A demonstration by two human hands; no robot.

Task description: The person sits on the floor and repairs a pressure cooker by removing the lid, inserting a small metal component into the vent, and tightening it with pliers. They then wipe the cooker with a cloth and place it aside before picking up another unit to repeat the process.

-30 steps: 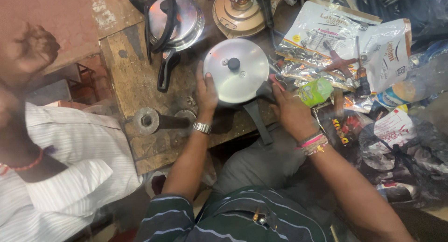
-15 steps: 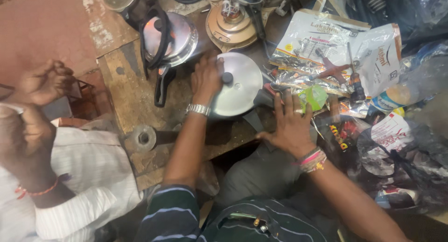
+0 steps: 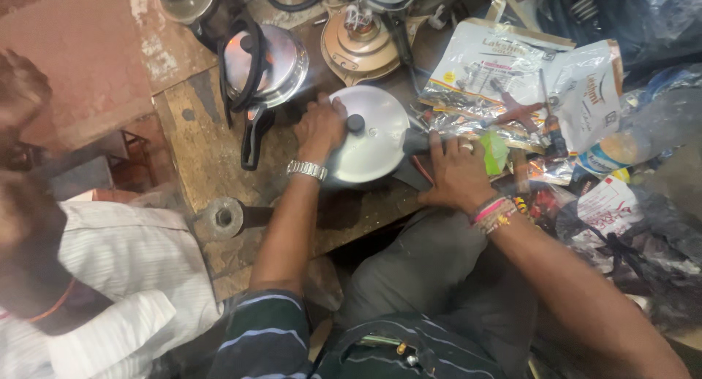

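Moved: since half a second ago I see the left hand (image 3: pixel 320 127) slide from the top of the lid (image 3: pixel 369 134) to its left edge, and the right hand (image 3: pixel 455 173) come in onto the black handle (image 3: pixel 415 141).
Done: lid sits flat over the pot on the wooden bench (image 3: pixel 205 141); the black knob (image 3: pixel 355 123) is in the middle.
Left: I judge the lid is not yet locked or freed; the blur hides the rim, so I cannot be sure.
Left hand: palm down, fingers curled over the lid edge, wrist with a metal watch (image 3: pixel 306 170).
Right hand: fingers spread and pressing down on the handle, not wrapped around it.
Nearby: another pot (image 3: pixel 281 65) behind, plastic packets (image 3: pixel 497 65) to the right, a second person's sleeve (image 3: pixel 117 240) at left.
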